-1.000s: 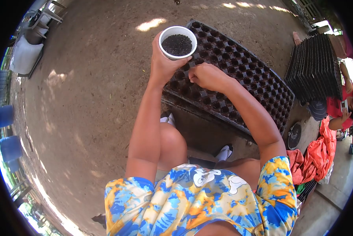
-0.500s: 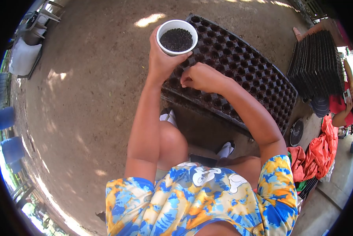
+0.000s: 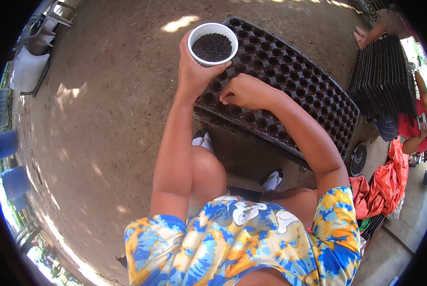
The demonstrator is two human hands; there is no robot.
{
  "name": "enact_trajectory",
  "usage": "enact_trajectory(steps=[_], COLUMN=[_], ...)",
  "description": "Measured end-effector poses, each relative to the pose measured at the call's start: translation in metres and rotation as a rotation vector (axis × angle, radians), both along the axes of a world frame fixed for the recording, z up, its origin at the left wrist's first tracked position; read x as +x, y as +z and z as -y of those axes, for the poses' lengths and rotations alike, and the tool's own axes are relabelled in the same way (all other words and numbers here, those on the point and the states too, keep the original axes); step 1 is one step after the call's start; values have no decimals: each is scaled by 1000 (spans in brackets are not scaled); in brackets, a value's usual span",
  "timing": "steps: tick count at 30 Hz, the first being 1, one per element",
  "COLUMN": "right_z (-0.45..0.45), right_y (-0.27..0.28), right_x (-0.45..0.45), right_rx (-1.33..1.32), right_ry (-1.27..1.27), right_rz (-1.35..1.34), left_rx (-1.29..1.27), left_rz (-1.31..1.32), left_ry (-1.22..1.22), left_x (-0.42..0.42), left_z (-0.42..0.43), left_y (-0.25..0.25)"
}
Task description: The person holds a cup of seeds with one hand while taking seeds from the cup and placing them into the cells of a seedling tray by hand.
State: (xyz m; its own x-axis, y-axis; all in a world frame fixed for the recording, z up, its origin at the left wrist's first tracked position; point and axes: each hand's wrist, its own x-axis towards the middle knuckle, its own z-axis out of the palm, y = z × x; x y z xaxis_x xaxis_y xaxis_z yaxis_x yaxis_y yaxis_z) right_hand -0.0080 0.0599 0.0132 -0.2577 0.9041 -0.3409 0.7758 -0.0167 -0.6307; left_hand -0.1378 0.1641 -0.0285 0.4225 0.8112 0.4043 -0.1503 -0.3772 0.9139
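Observation:
My left hand (image 3: 193, 76) is wrapped round a white plastic cup (image 3: 192, 53) that holds small dark, round grains like seeds (image 3: 213, 47). The cup is raised above the far left corner of a black seedling tray (image 3: 296, 102), whose many round cells have dark brown soil in them. Over the tray's near left cells, my right hand (image 3: 246, 91) points down with thumb and fingers pinched together. Whatever the pinch may hold is too small to make out.
At the right stands a tall stack of black trays (image 3: 380, 76), with another person (image 3: 413, 128) beside it. Red-orange sacking (image 3: 385, 188) and a round dark container (image 3: 359, 159) lie nearer. A filled white sack (image 3: 30, 69) and blue drums (image 3: 14, 181) line the left.
My right hand has shifted very slightly, staying pinched over the near left cells. The cup in my left hand has barely moved. The other person's leg at the right has shifted.

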Motion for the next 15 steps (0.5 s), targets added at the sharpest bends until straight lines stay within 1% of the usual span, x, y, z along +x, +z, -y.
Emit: enact_trajectory(steps=[3, 6, 12, 15], right_z=[-2, -1, -7, -13], right_y=[3, 5, 3, 14], right_x=[-1, -2, -7, -15], right_rx=[-34, -23, 16, -30], right_ry=[7, 37, -11, -19], right_rz=[25, -9, -24, -13], left_rx=[-12, -15, -12, 10], left_rz=[19, 15, 26, 6], left_ry=[-10, -6, 5, 23], left_x=[0, 0, 0, 1], left_z=[0, 0, -2, -3], left_y=[-1, -1, -2, -4])
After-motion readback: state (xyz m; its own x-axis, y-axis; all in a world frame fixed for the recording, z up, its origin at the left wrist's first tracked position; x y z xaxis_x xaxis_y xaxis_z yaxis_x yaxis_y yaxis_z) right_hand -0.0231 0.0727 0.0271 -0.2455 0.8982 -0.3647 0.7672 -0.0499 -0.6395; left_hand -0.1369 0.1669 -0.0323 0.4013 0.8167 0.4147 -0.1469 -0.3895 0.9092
